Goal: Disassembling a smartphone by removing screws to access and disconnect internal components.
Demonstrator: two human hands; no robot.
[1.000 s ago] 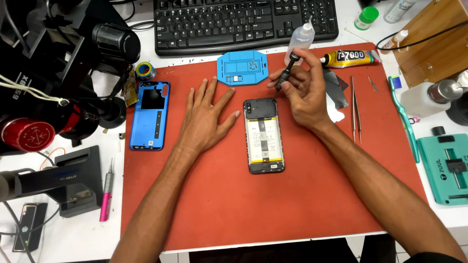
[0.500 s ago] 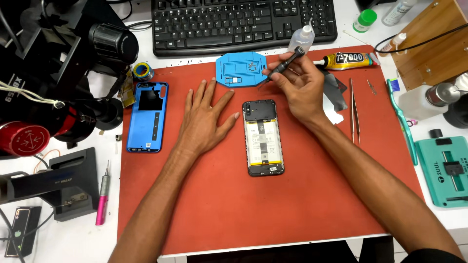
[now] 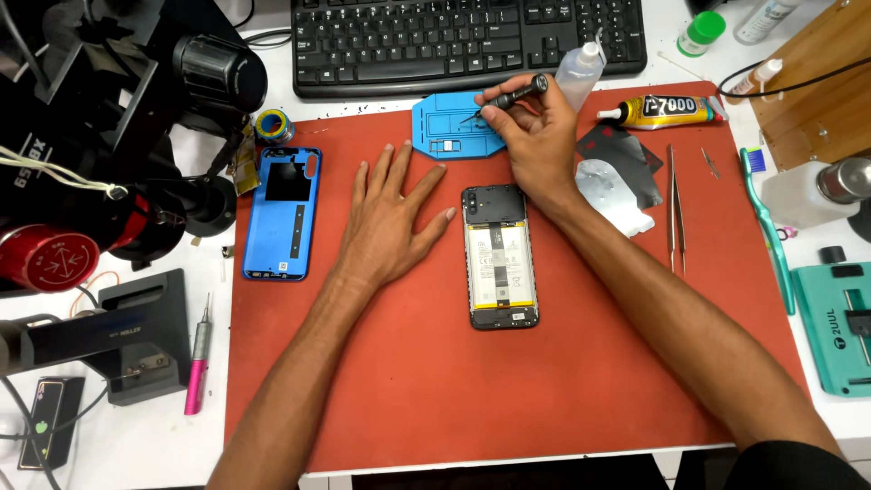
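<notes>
- The phone (image 3: 500,257) is laid face down on the red mat (image 3: 435,390), back cover removed, battery and board exposed. It is positioned between the two forearms, nearer the viewer than the right hand and just to the right of the left hand.
- The left hand (image 3: 392,218) is laid flat on the mat, palm down, fingers spread apart. Nothing is held. Its outermost finger is placed just beside the upper left corner of the phone; whether contact is made cannot be told.
- The blue back cover (image 3: 282,211) is located to the left of the left hand, apart from it, at the mat's left edge.
- The right hand (image 3: 535,136) is positioned just beyond the top edge of the phone. Its fingers are closed on a dark screwdriver (image 3: 508,95), gripped between thumb and fingertips.
- The screwdriver is held tilted, cap end up and to the right, tip pointed down and to the left over the blue tray (image 3: 451,132). Whether the tip touches the tray cannot be told.
- The tray is placed beyond the phone, at the far edge of the mat.
- Tweezers (image 3: 676,209), grey shield plates (image 3: 617,177) and a glue tube (image 3: 660,111) are found to the right of the right hand.
- A dropper bottle (image 3: 581,74) and a keyboard (image 3: 463,41) are located farthest away.
</notes>
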